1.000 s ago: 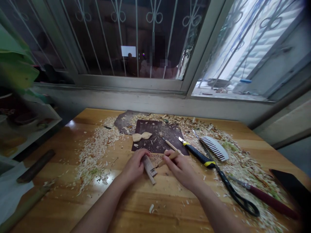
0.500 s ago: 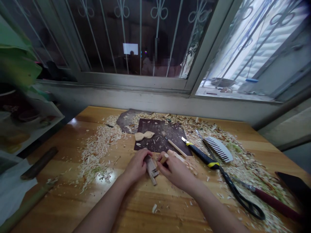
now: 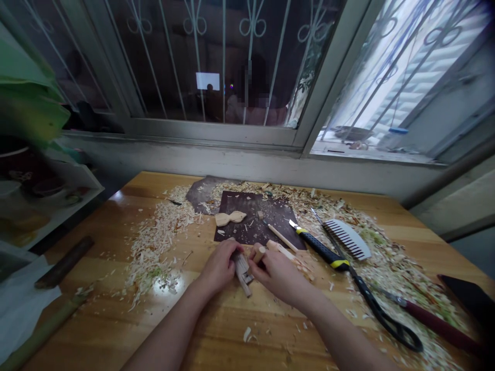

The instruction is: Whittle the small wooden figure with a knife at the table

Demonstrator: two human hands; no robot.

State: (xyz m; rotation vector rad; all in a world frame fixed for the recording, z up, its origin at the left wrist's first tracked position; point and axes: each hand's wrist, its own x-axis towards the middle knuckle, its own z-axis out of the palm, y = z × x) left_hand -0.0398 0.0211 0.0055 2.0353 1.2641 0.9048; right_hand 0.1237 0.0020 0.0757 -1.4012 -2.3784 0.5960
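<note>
My left hand (image 3: 221, 265) is closed on a small greyish wooden block (image 3: 241, 269) with a notched lower end, held low over the table. My right hand (image 3: 273, 268) wraps round a carving tool (image 3: 259, 253) with a pale round wooden handle. The tool's working end is hidden by my fingers, close to the right side of the block. Just beyond my hands lies a dark mat (image 3: 255, 203), bearing a pale carved wooden piece (image 3: 231, 218) with a narrow waist. Beside my right hand is a light, partly cut piece of wood (image 3: 290, 254).
Wood shavings (image 3: 157, 242) cover much of the wooden table (image 3: 216, 330). To the right lie a thin pale-handled tool (image 3: 282, 237), a black-and-yellow knife (image 3: 317, 246), a white comb-like piece (image 3: 348, 238) and a red-handled tool (image 3: 433, 319). A dark stick (image 3: 65, 262) is at left.
My right hand has turned slightly, and the carving tool's end beside the block is less visible. My left hand keeps its hold. The whole view has shifted a little.
</note>
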